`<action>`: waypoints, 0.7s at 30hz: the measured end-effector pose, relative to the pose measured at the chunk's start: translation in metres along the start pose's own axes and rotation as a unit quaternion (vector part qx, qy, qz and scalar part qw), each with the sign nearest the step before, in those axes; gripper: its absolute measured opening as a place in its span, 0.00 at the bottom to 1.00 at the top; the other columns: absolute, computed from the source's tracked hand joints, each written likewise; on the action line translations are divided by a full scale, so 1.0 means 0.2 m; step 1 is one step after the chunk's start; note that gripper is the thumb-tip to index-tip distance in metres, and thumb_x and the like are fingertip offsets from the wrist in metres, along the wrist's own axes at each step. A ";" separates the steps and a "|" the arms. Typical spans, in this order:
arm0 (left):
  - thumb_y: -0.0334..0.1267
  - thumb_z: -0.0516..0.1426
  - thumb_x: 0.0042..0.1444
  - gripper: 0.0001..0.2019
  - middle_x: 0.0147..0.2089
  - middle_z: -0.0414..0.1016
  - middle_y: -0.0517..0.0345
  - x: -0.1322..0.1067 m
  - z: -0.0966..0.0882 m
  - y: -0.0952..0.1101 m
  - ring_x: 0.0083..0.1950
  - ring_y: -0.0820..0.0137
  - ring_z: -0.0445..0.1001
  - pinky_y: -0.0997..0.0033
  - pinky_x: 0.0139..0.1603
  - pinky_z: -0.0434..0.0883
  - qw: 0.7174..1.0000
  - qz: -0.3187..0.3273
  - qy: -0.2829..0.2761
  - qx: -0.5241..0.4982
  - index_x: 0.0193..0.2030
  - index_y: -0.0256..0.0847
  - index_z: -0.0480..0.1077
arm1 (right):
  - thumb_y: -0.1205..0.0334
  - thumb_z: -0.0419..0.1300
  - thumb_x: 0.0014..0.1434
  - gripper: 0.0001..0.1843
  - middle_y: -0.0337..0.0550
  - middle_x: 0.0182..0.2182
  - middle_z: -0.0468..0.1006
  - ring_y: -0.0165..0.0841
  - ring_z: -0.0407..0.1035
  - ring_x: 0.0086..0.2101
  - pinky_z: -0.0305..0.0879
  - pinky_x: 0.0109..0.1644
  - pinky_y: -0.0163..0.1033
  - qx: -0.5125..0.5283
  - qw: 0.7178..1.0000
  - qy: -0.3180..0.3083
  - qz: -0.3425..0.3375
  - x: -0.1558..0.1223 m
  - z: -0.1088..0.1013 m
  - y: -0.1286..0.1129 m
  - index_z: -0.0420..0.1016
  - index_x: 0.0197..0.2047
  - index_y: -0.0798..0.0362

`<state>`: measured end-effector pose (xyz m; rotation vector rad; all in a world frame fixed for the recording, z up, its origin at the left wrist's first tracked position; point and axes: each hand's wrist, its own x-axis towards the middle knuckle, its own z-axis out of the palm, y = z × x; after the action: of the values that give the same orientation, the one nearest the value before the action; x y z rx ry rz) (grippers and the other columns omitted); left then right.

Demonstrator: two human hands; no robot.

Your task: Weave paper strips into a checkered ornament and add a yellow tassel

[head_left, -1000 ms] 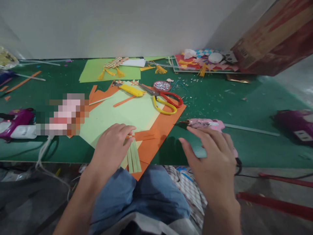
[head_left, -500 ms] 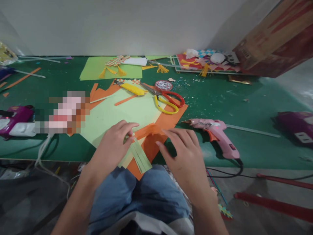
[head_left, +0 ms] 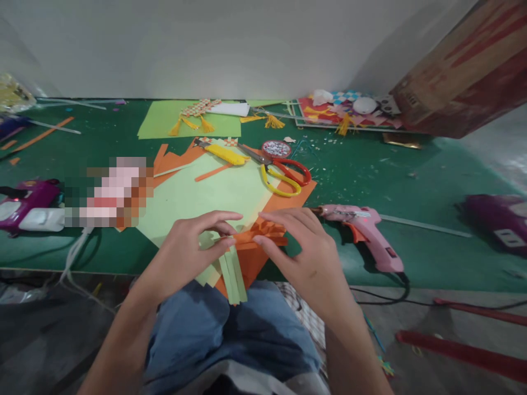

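My left hand [head_left: 185,252] pinches a cluster of paper strips at the near edge of the green table [head_left: 370,175]. Light green strips [head_left: 233,274] hang down from it toward my lap. My right hand [head_left: 307,255] has its fingertips closed on the orange strips [head_left: 255,237] that cross the green ones. Both hands meet over a light green sheet [head_left: 206,192] lying on orange paper [head_left: 288,200]. A pink glue gun [head_left: 364,227] lies on the table just right of my right hand.
Yellow and red scissors [head_left: 284,175], a yellow utility knife [head_left: 224,153] and a round tin [head_left: 275,148] lie beyond the sheets. Finished woven pieces with tassels [head_left: 193,112] sit at the back. Purple devices [head_left: 24,200] [head_left: 498,216] stand at both sides, a cardboard box [head_left: 461,71] back right.
My right hand left the glue gun, moved left and took hold of the orange strips. The left hand lifted slightly with the green strips still pinched.
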<state>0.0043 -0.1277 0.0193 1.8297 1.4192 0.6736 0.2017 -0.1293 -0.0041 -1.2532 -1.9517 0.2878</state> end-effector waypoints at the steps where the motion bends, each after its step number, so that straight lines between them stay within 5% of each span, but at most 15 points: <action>1: 0.39 0.58 0.56 0.15 0.38 0.79 0.64 0.00 0.00 0.00 0.41 0.73 0.76 0.78 0.43 0.70 1.000 -0.001 -0.010 -0.012 0.51 0.50 0.72 | 0.59 0.60 0.58 0.09 0.44 0.36 0.78 0.37 0.69 0.39 0.66 0.44 0.45 0.016 1.000 -0.016 0.004 0.00 0.00 -0.01 0.75 0.42 0.51; 5: 0.40 0.58 0.56 0.14 0.37 0.79 0.64 0.00 -0.01 0.00 0.41 0.73 0.76 0.78 0.45 0.69 0.999 -0.006 -0.021 -0.035 0.50 0.50 0.72 | 0.64 0.62 0.56 0.01 0.40 0.29 0.78 0.33 0.70 0.34 0.66 0.40 0.40 0.084 0.995 -0.054 0.018 0.01 0.00 -0.02 0.75 0.33 0.51; 11: 0.40 0.58 0.55 0.13 0.38 0.80 0.64 0.00 -0.01 -0.01 0.42 0.72 0.76 0.78 0.44 0.69 0.999 -0.027 -0.018 -0.032 0.48 0.50 0.73 | 0.66 0.61 0.56 0.05 0.38 0.27 0.77 0.30 0.70 0.32 0.65 0.36 0.35 0.125 0.990 -0.054 0.047 0.00 0.00 0.00 0.74 0.29 0.52; 21: 0.43 0.58 0.55 0.13 0.36 0.80 0.60 -0.01 -0.02 -0.02 0.40 0.71 0.77 0.78 0.42 0.71 1.000 -0.015 -0.006 -0.026 0.47 0.47 0.74 | 0.58 0.55 0.60 0.09 0.40 0.32 0.80 0.30 0.73 0.33 0.67 0.37 0.33 0.157 0.976 -0.071 0.130 -0.01 -0.04 0.05 0.75 0.36 0.52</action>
<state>-0.0030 -0.1284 0.0185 1.7671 1.4055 0.6776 0.2140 -0.1281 -0.0057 -1.3014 -1.7698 0.8066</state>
